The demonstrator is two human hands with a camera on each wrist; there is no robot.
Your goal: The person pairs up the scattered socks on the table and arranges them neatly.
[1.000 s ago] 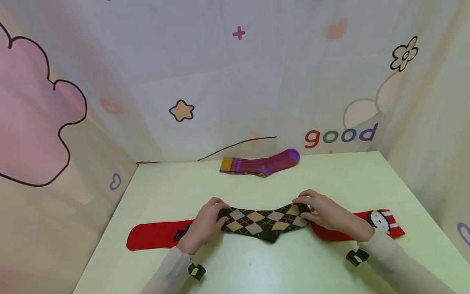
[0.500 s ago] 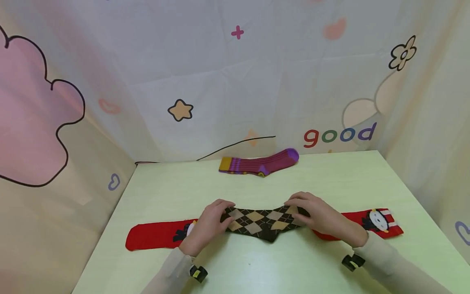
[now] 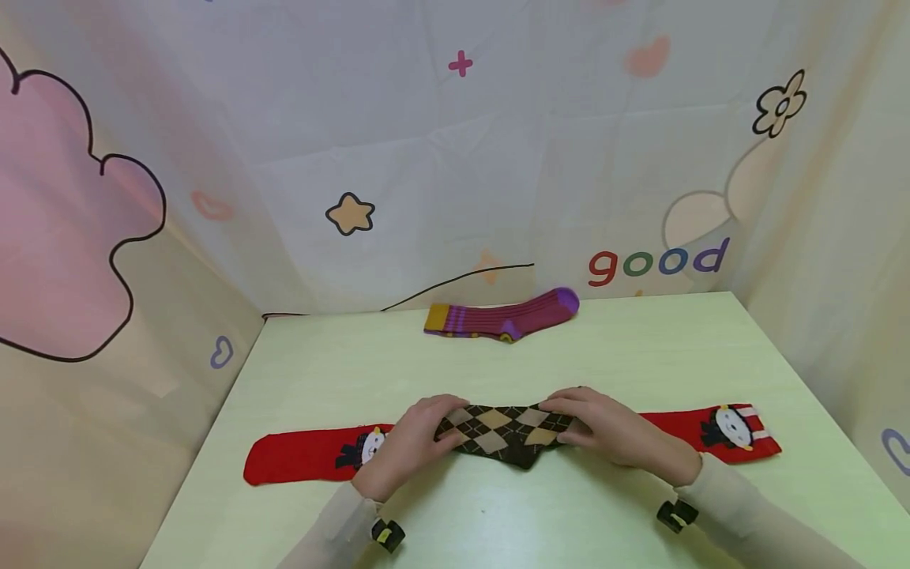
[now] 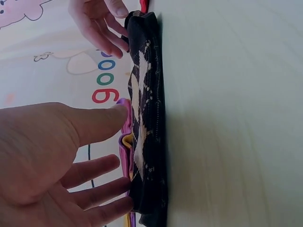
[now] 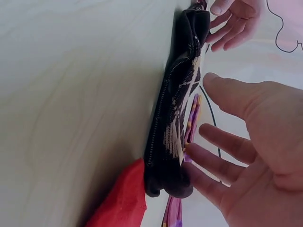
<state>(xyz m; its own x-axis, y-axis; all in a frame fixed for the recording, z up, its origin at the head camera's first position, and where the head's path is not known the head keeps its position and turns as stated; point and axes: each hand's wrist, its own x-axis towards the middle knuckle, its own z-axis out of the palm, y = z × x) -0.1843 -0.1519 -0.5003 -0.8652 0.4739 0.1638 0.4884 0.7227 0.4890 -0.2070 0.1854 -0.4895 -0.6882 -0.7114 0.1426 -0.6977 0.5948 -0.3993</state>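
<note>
A dark brown argyle sock [image 3: 498, 431] with tan and grey diamonds lies flat on the table, its heel toward me. Over its left end is my left hand [image 3: 412, 442], fingertips on or just above the fabric. The right hand [image 3: 611, 427] lies likewise over the other end. In the left wrist view, the fingers [image 4: 97, 191] are spread and loosely extended beside the sock [image 4: 147, 118]. The right wrist view has relaxed fingers [image 5: 215, 163] near the sock's edge, without a grip. Both sock ends are partly hidden by the hands in the head view.
Left of the argyle sock lies a red sock [image 3: 298, 458] with a cartoon face, partly behind the left hand. A matching red sock [image 3: 682, 427] extends under the right forearm. Farther back is a purple-and-mustard sock [image 3: 498, 320], near the printed curtain [image 3: 426, 158].
Both hands have slid inward over the argyle sock, toward each other. The sock stays in place. More of each red sock shows.
</note>
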